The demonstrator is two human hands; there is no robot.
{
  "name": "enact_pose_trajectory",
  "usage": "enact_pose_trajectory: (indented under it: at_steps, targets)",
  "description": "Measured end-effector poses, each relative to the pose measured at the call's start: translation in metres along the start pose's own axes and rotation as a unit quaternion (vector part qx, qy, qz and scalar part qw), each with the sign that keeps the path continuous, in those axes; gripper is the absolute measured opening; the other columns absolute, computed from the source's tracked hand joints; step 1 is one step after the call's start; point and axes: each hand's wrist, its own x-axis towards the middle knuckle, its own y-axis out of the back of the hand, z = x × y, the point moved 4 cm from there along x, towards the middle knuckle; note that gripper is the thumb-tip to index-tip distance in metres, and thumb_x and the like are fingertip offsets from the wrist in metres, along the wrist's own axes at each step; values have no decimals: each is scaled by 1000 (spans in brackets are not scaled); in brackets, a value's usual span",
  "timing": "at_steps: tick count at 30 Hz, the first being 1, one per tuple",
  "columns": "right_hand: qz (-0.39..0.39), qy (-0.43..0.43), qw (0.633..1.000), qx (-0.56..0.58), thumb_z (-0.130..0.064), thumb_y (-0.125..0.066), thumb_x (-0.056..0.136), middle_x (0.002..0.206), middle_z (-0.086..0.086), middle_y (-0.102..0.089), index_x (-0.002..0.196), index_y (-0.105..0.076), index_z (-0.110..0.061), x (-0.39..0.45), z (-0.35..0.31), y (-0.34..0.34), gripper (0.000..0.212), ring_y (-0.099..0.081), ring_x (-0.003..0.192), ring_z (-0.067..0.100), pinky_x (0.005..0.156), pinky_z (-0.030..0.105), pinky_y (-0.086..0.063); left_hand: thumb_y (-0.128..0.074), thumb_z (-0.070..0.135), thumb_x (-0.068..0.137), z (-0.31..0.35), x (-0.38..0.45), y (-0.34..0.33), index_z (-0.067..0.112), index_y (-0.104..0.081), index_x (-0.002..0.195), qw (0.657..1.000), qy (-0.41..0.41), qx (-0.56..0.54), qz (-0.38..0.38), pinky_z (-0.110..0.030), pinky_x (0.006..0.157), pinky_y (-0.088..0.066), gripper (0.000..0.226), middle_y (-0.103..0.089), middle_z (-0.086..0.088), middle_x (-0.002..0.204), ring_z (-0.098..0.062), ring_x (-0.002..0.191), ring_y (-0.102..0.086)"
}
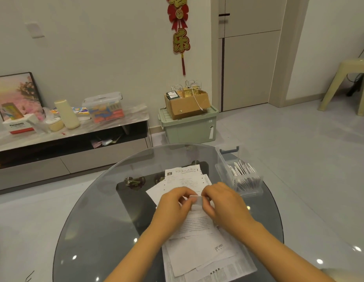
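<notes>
A small folded white paper [196,201] is held between both hands above the round glass table [99,216]. My left hand [174,204] pinches its left end and my right hand [222,202] pinches its right end. Under the hands lies a loose pile of printed paper sheets [199,247], with more leaflets [184,176] spread just beyond the fingers. Part of the held paper is hidden by my fingers.
A clear plastic box [241,180] with several white packets stands at the table's right edge. Beyond the table are a low TV cabinet [75,137] with clutter, a green storage bin [189,127] topped by a cardboard box [187,104], and a beige stool [352,84].
</notes>
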Motion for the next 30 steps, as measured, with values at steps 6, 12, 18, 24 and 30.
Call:
enact_pose_trajectory:
  at_steps: [6,12,18,24,30]
  targets:
    - [30,-49,996,61,-18,-58,90,82,-6,-58,88,-64,-15,7,22,29,7,-46,80,7,68,22,-43,-61,9,88,34,34,3,23,-70,80,999,-21,-39,4,-8,63,-44,18,-65,18,77,3,62,-60]
    - [101,-102,986,88,-20,-59,90,81,-15,-53,103,-64,-23,11,55,57,15,-46,76,-2,66,11,-37,-62,14,89,65,70,-16,23,-70,91,996,-61,-69,-5,-9,67,-46,12,-68,11,80,2,70,-62]
    - [165,-166,972,34,-3,-62,84,81,-4,-62,94,-71,-12,13,88,80,16,-55,80,16,70,19,-40,-59,22,91,78,95,-52,28,-62,106,994,-81,-67,-43,-9,72,-45,16,-64,11,100,2,81,-58]
    - [92,-232,968,-25,-10,-53,91,99,6,-68,108,-70,-11,16,115,78,24,-57,99,22,80,25,-43,-44,20,92,86,107,-79,23,-69,104,968,-195,111,-116,-23,100,-17,28,-65,11,109,-4,105,-48]
    - [42,-240,967,-79,-14,-50,94,94,8,-61,102,-72,-8,22,124,68,24,-49,100,21,75,24,-37,-13,39,75,90,114,-106,20,-65,107,922,-296,173,-181,-30,88,-27,64,-64,8,110,-10,96,-45]
